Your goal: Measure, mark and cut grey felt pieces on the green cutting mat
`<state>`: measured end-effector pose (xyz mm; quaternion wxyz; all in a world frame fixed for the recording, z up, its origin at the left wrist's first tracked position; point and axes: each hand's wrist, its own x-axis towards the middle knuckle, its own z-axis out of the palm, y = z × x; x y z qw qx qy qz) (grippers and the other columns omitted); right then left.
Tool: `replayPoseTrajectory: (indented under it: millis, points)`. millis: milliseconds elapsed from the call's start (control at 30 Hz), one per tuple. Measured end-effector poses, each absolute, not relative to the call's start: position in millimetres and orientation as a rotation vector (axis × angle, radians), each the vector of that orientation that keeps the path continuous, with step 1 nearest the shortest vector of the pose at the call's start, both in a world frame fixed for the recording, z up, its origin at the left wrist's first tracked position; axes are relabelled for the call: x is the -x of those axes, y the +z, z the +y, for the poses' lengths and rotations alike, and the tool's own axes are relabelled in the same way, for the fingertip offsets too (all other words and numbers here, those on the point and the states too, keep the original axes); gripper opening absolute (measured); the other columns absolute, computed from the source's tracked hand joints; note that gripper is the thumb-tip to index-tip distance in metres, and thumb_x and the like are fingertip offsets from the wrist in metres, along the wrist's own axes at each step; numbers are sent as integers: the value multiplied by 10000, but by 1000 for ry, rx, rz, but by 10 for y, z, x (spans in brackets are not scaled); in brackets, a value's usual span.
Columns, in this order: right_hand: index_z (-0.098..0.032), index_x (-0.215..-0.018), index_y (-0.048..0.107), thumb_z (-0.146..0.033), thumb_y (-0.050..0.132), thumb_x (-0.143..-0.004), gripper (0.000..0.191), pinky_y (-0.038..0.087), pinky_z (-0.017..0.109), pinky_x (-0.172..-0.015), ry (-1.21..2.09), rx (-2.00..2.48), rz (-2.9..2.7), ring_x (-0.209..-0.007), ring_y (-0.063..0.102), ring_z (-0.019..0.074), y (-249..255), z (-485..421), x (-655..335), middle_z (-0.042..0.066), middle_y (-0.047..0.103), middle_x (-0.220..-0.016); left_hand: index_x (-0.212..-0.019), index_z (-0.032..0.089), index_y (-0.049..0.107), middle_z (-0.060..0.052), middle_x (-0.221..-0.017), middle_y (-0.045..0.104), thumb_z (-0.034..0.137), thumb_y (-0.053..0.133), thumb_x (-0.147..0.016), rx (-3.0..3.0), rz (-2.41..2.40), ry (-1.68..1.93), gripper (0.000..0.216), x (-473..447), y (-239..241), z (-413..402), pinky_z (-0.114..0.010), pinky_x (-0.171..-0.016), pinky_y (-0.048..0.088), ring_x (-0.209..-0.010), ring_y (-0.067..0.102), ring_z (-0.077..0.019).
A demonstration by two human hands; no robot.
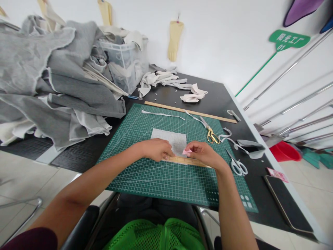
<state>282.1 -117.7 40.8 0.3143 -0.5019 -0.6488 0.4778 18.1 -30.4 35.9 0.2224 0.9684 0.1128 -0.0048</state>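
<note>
A piece of grey fabric (177, 139) lies on the green cutting mat (161, 180). A short wooden ruler (179, 160) lies along the fabric's near edge. My left hand (158, 149) rests on the fabric with its fingers reaching down onto the ruler, pressing it from above. Just to the right, my right hand (204, 152) is closed in a pinch on a small pink piece of tailor's chalk (186, 152), held at the ruler's edge over the fabric's lower right corner. Part of the ruler is hidden under both hands.
Gold-handled scissors (213, 136) and white-handled scissors (238, 167) lie on the right. A long wooden ruler (189, 111) crosses the mat's far edge. Grey cloth (78, 83) is heaped at left beside a clear bin (125, 59). A phone (287, 203) lies near the right edge.
</note>
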Motion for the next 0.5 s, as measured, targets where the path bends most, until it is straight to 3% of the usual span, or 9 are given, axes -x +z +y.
replayPoseTrajectory:
  millis: [200,500]
  points:
    - [-184,-860,682,-357,719,-840,179,444,258,-585,1321,1381,-1799,-643,564,142,383,-1191,-2818,-1,636,-737,-1226,317,687,-9,-890,667,177,591,-878,-2590,299,-16,386,-185,400,-292,-247,-708,381,-896,597,-167]
    - [-178,-847,693,-311,640,-878,146,393,246,-535,1038,1495,-1977,-584,533,140,377,-1180,-2829,-5,635,-675,-1225,296,693,-15,-884,667,144,595,-873,-2576,270,-4,396,-200,376,-269,-240,-746,389,-934,575,-172]
